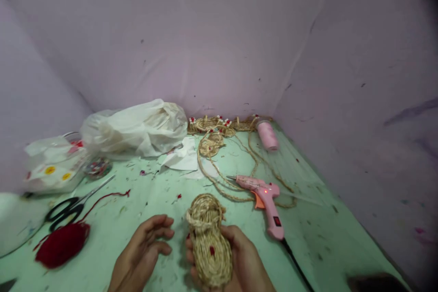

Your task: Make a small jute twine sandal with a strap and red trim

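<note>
My right hand (244, 262) is closed round a small sandal woven from straw rope (208, 237), holding it from below with the toe pointing away. A small red spot sits on its sole. My left hand (142, 251) hovers just left of the sandal with its fingers loosely curled and apart, holding nothing. Both hands are low over the green table (321, 232).
A pink glue gun (265, 200) with a lit light lies right of the sandal, its cord running forward. Loose straw rope (222, 182) and more woven pieces (214, 130) lie behind. Left are black scissors (68, 207), red yarn (63, 244), plastic bags (137, 127), a pink thread spool (267, 135).
</note>
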Available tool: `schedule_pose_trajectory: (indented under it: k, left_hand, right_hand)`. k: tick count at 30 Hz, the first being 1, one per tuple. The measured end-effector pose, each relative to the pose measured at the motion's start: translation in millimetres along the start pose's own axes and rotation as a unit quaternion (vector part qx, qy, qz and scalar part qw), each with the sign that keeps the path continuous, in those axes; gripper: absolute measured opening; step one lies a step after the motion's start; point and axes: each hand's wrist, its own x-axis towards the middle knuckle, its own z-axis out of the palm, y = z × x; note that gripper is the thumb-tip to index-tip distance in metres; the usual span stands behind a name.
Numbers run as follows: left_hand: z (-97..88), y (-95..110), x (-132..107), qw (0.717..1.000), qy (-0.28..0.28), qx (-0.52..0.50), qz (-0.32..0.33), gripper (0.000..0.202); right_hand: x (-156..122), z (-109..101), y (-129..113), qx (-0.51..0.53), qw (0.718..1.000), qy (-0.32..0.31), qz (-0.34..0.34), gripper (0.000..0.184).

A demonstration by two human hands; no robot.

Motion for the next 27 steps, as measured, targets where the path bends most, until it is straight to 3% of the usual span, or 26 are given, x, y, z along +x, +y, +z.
schedule_pose_trajectory:
  k: [3,7,11,15,20,27]
  left_hand:
    - [2.7,17,1,0.999,-0.026,-0.008,-0.018,0.033]
    - [-3.6,18,2,1.000,-0.025,0.001,0.014,0.026]
    - [-5.7,31,2,0.986,-0.012,0.088,0.138,0.015]
    - [2.1,57,3,0.932,-0.021,0.233,0.277,0.006]
    - [18.1,87,8,0.906,-0.085,0.338,0.241,0.005]
    - [16.0,96,19,0.934,-0.050,0.302,0.183,0.009]
  right_hand:
    - [-11,12,-1,0.029,0.998,0.042,0.025,0.046]
    - [-14,17,4,-0.019,0.998,0.059,-0.002,0.044]
    - [-14,17,10,-0.079,0.996,0.042,-0.026,0.041]
    - [-17,19,15,-0.117,0.991,0.034,-0.060,0.037]
    - [-19,19,13,-0.105,0.992,0.040,-0.065,0.035]
    - [-18,10,-2,-0.033,0.999,-0.001,-0.039,0.038]
